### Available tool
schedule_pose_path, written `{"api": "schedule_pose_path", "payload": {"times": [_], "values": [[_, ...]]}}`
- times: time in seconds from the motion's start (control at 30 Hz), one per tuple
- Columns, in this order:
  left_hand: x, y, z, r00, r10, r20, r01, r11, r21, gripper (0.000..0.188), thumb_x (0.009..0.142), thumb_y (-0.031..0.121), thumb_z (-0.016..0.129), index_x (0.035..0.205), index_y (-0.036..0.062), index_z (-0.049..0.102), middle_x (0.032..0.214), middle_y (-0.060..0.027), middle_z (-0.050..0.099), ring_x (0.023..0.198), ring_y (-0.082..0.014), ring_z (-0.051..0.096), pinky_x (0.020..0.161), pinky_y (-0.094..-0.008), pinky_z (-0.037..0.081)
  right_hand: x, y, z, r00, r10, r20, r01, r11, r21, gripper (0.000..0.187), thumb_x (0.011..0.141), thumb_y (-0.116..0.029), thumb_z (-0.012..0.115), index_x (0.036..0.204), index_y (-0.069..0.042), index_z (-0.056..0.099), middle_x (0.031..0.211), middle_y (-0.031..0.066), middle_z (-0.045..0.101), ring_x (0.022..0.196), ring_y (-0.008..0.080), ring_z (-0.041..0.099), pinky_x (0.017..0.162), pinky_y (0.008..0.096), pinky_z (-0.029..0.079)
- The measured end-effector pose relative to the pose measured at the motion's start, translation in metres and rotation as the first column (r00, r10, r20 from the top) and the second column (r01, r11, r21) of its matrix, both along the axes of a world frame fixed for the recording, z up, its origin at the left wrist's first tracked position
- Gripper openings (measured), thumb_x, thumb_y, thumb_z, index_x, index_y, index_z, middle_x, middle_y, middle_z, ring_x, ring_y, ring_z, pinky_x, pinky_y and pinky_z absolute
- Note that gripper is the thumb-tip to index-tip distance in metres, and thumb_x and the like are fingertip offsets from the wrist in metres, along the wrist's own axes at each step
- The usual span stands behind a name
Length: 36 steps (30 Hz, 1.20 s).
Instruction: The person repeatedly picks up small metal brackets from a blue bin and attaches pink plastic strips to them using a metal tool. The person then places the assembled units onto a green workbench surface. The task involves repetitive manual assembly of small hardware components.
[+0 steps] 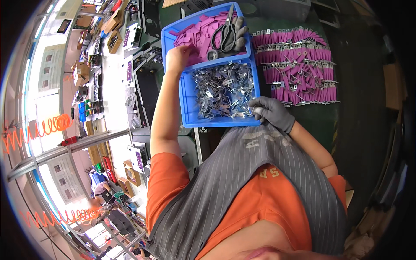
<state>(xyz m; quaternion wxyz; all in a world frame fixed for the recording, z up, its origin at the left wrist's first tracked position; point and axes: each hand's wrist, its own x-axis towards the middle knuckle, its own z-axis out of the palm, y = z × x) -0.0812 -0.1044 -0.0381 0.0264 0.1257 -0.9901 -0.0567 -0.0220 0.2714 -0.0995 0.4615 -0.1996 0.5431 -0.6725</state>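
My bare left hand reaches into the far blue bin, its fingers pinched on a flat purple piece among many like it. My right hand wears a grey glove. It rests at the near right corner of the nearer blue bin, which is full of small bent metal brackets. The right fingers are curled together over the bin's edge, and what they hold, if anything, is too small to make out.
Black-handled scissors and a grey glove lie on the far bin's right side. To the right, rows of brackets with purple covers are stacked on the green table. Orange coiled hoses hang at far left.
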Motion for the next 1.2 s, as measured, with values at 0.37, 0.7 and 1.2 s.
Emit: {"api": "schedule_pose_path", "payload": {"times": [0.37, 0.7, 1.2], "values": [[0.027, 0.014, -0.002, 0.894, 0.348, -0.282, -0.055, 0.71, 0.702, 0.021, 0.074, 0.018, 0.081, 0.08, 0.001, 0.069, 0.066, 0.0008, 0.064, 0.058, -0.0037, 0.051, 0.056, -0.0199, 0.043, -0.001, 0.0, 0.002, 1.0, 0.0, 0.01, 0.0, 1.0, -0.01, 0.023, 0.093, -0.006, 0.051, 0.115, 0.0, 0.057, 0.089, 0.0023, 0.059, 0.073, 0.0073, 0.06, 0.063, 0.0198, 0.051], [0.072, 0.135, 0.043, 0.888, -0.17, -0.428, 0.369, 0.818, 0.441, 0.019, 0.071, 0.01, 0.08, 0.074, 0.0071, 0.061, 0.083, -0.0029, 0.07, 0.055, -0.0117, 0.056, 0.053, -0.0238, 0.046, -0.028, 0.025, 0.098, 0.938, -0.34, -0.072, 0.302, 0.9, -0.314, 0.02, 0.093, -0.005, 0.054, 0.112, -0.001, 0.06, 0.089, 0.0023, 0.066, 0.068, 0.0039, 0.06, 0.057, 0.017, 0.048], [0.072, 0.157, 0.057, 0.741, -0.603, -0.296, 0.671, 0.678, 0.3, 0.029, 0.07, 0.015, 0.077, 0.097, 0.0102, 0.067, 0.085, -0.0019, 0.065, 0.071, -0.0186, 0.06, 0.064, -0.0304, 0.05, -0.042, 0.039, 0.102, 0.982, -0.151, -0.112, 0.13, 0.976, -0.172, 0.023, 0.092, -0.009, 0.053, 0.114, -0.004, 0.06, 0.082, 0.0001, 0.065, 0.069, 0.0046, 0.06, 0.057, 0.0166, 0.048]]}}
